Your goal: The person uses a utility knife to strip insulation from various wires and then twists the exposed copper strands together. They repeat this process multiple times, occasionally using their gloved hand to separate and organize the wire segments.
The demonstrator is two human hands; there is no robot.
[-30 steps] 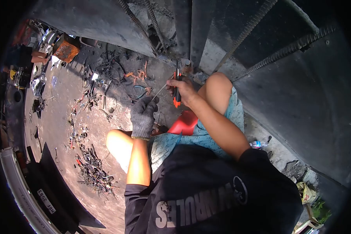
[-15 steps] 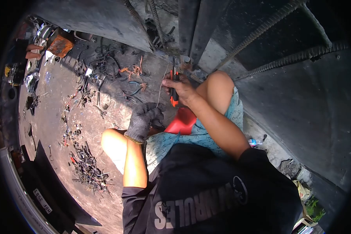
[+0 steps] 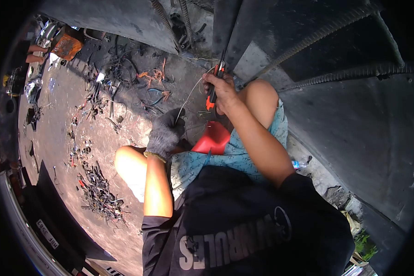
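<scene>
In a grey knitted glove, my left hand (image 3: pixel 165 133) is closed around the lower end of a thin grey wire (image 3: pixel 185 101). The wire curves up to my bare right hand (image 3: pixel 223 89), meeting it near the thumb. That hand grips an orange-and-black utility knife (image 3: pixel 211 100), its narrow end pointing up and away from me. A smooth red piece (image 3: pixel 212 138) lies between my legs, just below the knife and beside the glove. The glove's fingertips are partly hidden.
Wire scraps (image 3: pixel 154 76) and a heap of dark offcuts (image 3: pixel 101 193) lie on the ground to the left. Ribbed steel bars (image 3: pixel 317 39) lean over dark panels on the right. A rusty orange block (image 3: pixel 67 43) sits far left, near another person's fingers (image 3: pixel 36 53).
My right hand and the knife have moved up and right, away from the glove. The wire between my hands now slants further right, and the gloved hand has shifted slightly left.
</scene>
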